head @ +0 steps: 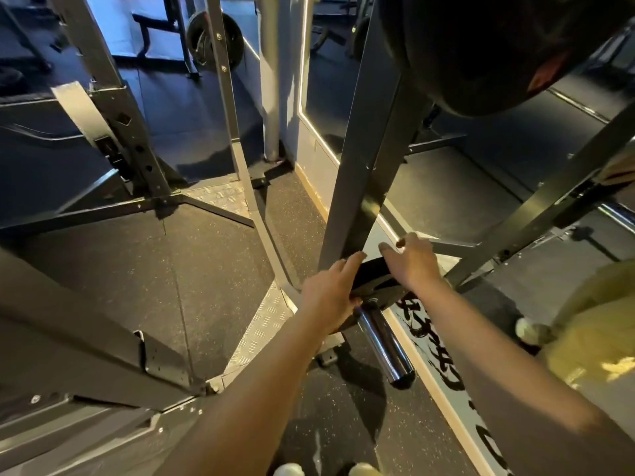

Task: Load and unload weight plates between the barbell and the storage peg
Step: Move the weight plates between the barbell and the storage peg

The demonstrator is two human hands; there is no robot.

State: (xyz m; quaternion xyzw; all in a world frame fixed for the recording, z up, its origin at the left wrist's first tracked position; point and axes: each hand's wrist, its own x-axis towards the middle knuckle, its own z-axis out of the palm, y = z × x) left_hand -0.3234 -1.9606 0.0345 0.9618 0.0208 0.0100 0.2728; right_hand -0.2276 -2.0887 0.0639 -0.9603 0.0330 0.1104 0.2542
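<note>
**Both hands on a small plate at the low storage peg**

A small black weight plate (372, 280) sits on a chrome storage peg (385, 341) that juts out low from the dark rack upright (364, 187), close above the speckled rubber floor (213, 269). The plate is at the inner end of the peg, against the foot of the upright, and the rest of the peg toward the camera is bare.

The left hand (331, 297) holds the plate's left edge: its fingers (354, 261) lie along the rim and the thumb tucks under near the hub. The right hand (410, 262) is laid over the plate's upper right edge, fingers spread fairly wide and lightly bent, reaching past the rim toward the mirror's base; whether they actually clasp the plate cannot be told. Both forearms stretch forward and down from the bottom of the view, converging on the plate.

Overhead, a large black plate (488, 46) hangs at the top right.
</note>
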